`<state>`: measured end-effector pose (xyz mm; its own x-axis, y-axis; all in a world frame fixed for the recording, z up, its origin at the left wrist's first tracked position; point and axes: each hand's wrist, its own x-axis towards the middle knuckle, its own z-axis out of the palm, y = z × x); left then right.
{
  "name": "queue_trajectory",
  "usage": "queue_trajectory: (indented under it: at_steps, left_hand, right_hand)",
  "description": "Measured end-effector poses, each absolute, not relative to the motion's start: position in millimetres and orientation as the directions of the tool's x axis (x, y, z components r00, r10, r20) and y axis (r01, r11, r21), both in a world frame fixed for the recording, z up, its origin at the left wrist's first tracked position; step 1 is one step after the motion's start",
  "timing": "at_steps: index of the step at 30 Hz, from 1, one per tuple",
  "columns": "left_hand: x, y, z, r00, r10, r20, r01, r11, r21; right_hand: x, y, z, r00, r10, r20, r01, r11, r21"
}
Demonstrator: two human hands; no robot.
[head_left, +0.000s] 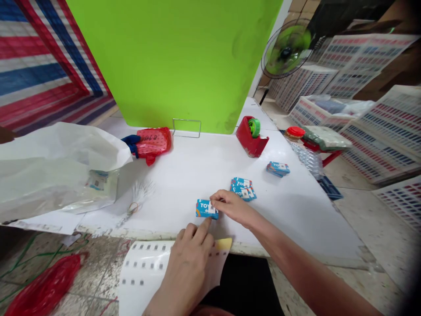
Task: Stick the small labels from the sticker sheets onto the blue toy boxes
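Observation:
A blue card printed "TOY" (202,208) lies near the table's front edge, apparently on top of others. My right hand (232,205) reaches over its right end, thumb and fingertips pinched together at a white patch. Whatever is between those fingertips is too small to make out. My left hand (190,254) rests over a white sheet of small grey square stickers (144,263), its index finger stretched to the card's lower edge. This sheet hangs below the table edge over my lap. Beyond my right hand lie a fanned pile of similar cards (242,188) and another stack (278,168).
A red tape dispenser (251,138) stands at the back right. At the left are a large white plastic bag (59,171), a red package (153,142) and a bundle of white ties (140,195). A green panel (177,66) rises behind. Crates and a fan (286,52) stand beyond.

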<state>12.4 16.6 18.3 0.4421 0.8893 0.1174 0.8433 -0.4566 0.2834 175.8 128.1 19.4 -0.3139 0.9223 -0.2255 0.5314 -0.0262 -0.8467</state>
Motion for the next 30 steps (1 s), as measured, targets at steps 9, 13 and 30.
queue_trajectory:
  at_steps: [9,13,30]
  left_hand:
    - [17,24,18,0.467,0.878,0.103,0.845,-0.477,0.24]
    - [20,30,17,0.463,0.884,0.061,0.86,-0.465,0.208]
    - [16,18,20,0.464,0.881,0.093,0.832,-0.47,0.295]
  right_hand:
    - [176,127,15,-0.31,0.938,-0.156,0.508,0.025,-0.861]
    - [178,128,9,-0.308,0.943,-0.124,0.52,0.058,-0.852]
    - [181,115,17,-0.245,0.946,0.211,0.6,0.319,-0.734]
